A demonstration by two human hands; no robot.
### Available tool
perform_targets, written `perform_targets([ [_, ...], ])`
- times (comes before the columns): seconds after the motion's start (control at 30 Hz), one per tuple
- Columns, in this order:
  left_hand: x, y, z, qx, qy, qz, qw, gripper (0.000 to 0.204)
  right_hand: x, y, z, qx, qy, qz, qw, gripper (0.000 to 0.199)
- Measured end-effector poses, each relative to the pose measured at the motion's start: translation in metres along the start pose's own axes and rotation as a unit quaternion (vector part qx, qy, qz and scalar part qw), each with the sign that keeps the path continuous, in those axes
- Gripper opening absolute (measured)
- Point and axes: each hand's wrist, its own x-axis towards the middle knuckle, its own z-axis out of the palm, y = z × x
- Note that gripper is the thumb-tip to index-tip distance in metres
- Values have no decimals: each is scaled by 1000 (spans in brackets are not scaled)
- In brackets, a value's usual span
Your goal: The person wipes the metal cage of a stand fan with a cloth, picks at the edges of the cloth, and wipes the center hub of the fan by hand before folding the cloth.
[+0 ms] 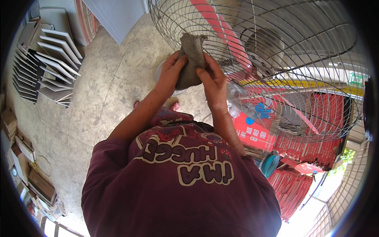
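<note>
A grey-brown rag [191, 65] is stretched between my two hands in front of my body. My left hand [170, 75] grips its left edge, thumb on top. On the other side, my right hand [214, 81] pinches the right edge between thumb and fingers. The top of the rag is bunched and frayed, and its lower part hangs loose. Just beyond and to the right stands a large fan with a round wire guard [252, 65]; the rag's top overlaps the guard in view, and I cannot tell whether they touch. A pale round thing [158, 72] is mostly hidden behind the rag and my left hand.
Display racks of thin tile-like panels [59, 55] stand at the far left. Stacks of red boxes [290, 189] fill the right side, with a teal round object [270, 166] beside them. Cardboard boxes [41, 185] line the lower left. The concrete floor [114, 75] lies between.
</note>
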Motion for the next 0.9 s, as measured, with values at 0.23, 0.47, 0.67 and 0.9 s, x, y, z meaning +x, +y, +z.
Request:
perform_targets([
  [0.23, -15, -4, -8, -29, -45, -111, 992, 29, -6, 10, -6, 51, 37, 78, 995, 44],
  [0.47, -21, -4, -8, 3, -9, -13, 1000, 29, -9, 1, 4, 22, 5, 14, 1000, 42],
  [0.67, -7, 16, 7, -11, 19, 59, 998, 26, 9, -17, 13, -49, -13, -44, 998, 41],
  [0.9, -8, 4, -4, -16, 37, -63, 997, 28, 7, 4, 9, -38, 2, 4, 999, 40],
])
